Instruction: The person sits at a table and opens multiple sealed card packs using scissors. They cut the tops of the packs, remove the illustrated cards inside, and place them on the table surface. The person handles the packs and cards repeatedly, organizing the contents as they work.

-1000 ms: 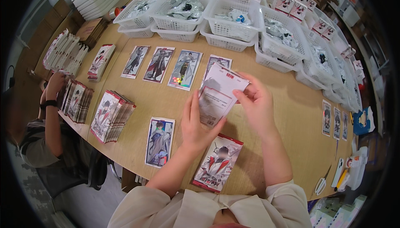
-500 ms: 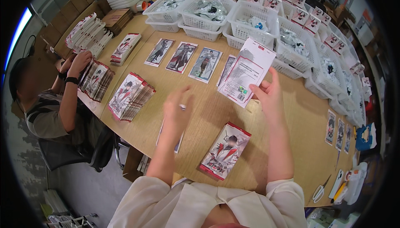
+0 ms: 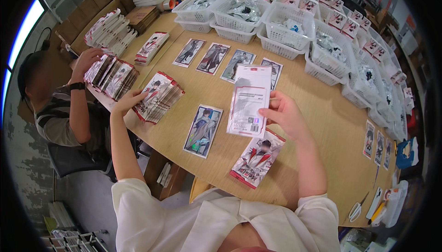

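My right hand (image 3: 286, 115) grips a white printed packet (image 3: 248, 100) by its right edge, thumb on its face, above the table. Below it lies a small stack of red-and-white illustrated packets (image 3: 258, 159), partly covered by the held one. At the left, my left hand (image 3: 128, 102) has its fingers closed at the edge of the top packet of a fanned pile (image 3: 159, 98); its thumb is hidden. Between my hands a shiny illustrated card (image 3: 203, 131) lies flat. Further back is a row of similar cards (image 3: 213, 58), the rightmost partly behind the held packet.
White baskets (image 3: 241, 15) of bagged items line the far side. A co-worker (image 3: 64, 100) at the left handles another packet pile (image 3: 112, 77). Scissors (image 3: 355, 209) lie at the near right, and three small cards (image 3: 378, 147) lie beyond them.
My left hand has moved left from mid-table onto the packet pile, uncovering the shiny card. My right hand has brought the white packet nearer and to the left, turning it more upright. The view has shifted slightly.
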Tool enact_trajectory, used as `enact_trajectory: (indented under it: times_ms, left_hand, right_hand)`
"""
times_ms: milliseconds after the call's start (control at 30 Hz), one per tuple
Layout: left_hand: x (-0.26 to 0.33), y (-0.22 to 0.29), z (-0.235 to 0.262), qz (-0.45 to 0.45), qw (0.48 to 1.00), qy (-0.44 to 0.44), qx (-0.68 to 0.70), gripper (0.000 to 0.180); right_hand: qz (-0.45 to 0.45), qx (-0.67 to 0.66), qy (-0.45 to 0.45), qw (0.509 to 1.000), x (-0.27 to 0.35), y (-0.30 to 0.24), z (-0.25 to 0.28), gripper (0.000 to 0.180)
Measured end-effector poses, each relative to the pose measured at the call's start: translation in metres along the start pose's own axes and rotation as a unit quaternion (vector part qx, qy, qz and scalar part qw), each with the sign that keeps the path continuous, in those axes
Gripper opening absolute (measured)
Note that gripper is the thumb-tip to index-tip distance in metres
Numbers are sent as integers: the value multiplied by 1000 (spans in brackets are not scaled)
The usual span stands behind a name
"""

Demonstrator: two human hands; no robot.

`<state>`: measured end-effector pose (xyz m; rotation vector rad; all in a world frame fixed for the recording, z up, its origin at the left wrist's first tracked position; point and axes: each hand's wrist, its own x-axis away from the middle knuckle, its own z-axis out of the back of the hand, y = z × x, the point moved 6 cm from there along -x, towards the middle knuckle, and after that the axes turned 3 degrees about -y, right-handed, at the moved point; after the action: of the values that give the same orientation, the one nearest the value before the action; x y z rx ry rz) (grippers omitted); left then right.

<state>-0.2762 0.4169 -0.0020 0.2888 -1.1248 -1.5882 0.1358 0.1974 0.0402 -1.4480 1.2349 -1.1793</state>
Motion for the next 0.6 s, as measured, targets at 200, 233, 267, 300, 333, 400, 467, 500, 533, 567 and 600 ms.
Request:
enact_trajectory:
  times_ms: [200, 233, 267, 300, 333, 400, 467, 500, 533, 567, 600]
  left_hand:
    - [-21, 3, -6, 77, 986, -134, -63, 53]
    - [-26, -1, -8, 79, 986, -144, -40, 55]
    - [-32, -8, -8, 84, 985, -150, -16, 56]
    - [-32, -3, -12, 86, 983, -159, 7, 58]
    - [-28, 1, -15, 95, 985, -144, 12, 61]
    - [-48, -47, -1, 109, 982, -150, -36, 61]
    - [-55, -59, -12, 129, 971, -195, -54, 58]
    - [-42, -42, -24, 113, 973, -199, -34, 58]
    - [-24, -21, -38, 96, 974, -204, -14, 57]
    - [-5, -9, -45, 82, 976, -204, 7, 57]
    - [7, -4, -46, 56, 983, -176, 12, 56]
  right_hand:
    - [-31, -105, -49, 993, 2, 21, -48, 32]
    - [-33, -129, -39, 990, -1, 26, -53, 33]
    - [-48, -150, -48, 986, -8, 36, -58, 35]
    - [-58, -164, -47, 984, -13, 40, -63, 36]
    - [-69, -178, -47, 981, -19, 43, -67, 36]
    - [-75, -178, -47, 980, -36, 41, -80, 37]
    - [-70, -150, -23, 986, -57, 40, -82, 37]
    - [-68, -137, -12, 988, -68, 41, -83, 38]
    - [-65, -113, -12, 991, -81, 46, -82, 39]
    - [-62, -83, -3, 995, -94, 50, -85, 38]
    - [-58, -53, 7, 997, -106, 52, -88, 38]
